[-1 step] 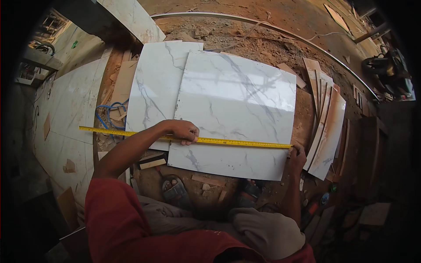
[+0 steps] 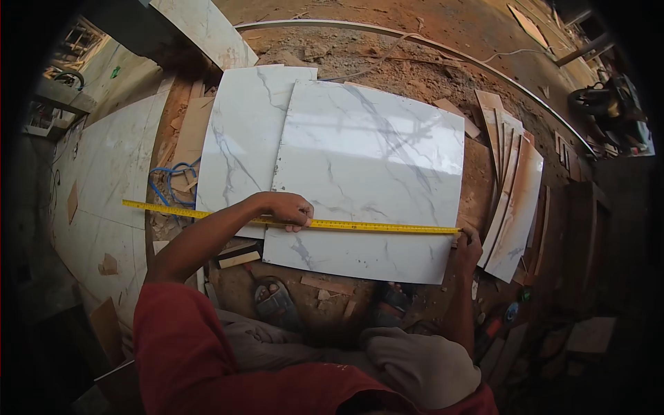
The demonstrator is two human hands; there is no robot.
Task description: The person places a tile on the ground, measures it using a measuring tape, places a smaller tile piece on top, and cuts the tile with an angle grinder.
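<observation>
A yellow tape measure blade (image 2: 387,227) stretches across the marbled white tile (image 2: 373,159) and runs on past its left edge. My left hand (image 2: 290,209) rests over the tile's left part, closed, with its fingers gripping the blade. At the tile's right edge, my right hand (image 2: 468,247) pinches the end of the blade. The tape passes under my left forearm and ends over the floor tiles at the left. A second marbled tile (image 2: 242,124) lies partly beneath the first one.
Several cut tile strips (image 2: 515,200) lean together at the right. A blue cord (image 2: 166,181) lies left of the tiles, near large floor tiles (image 2: 111,173). Beyond stretches rubble with a long metal bar (image 2: 387,31). A motorcycle (image 2: 609,114) stands far right.
</observation>
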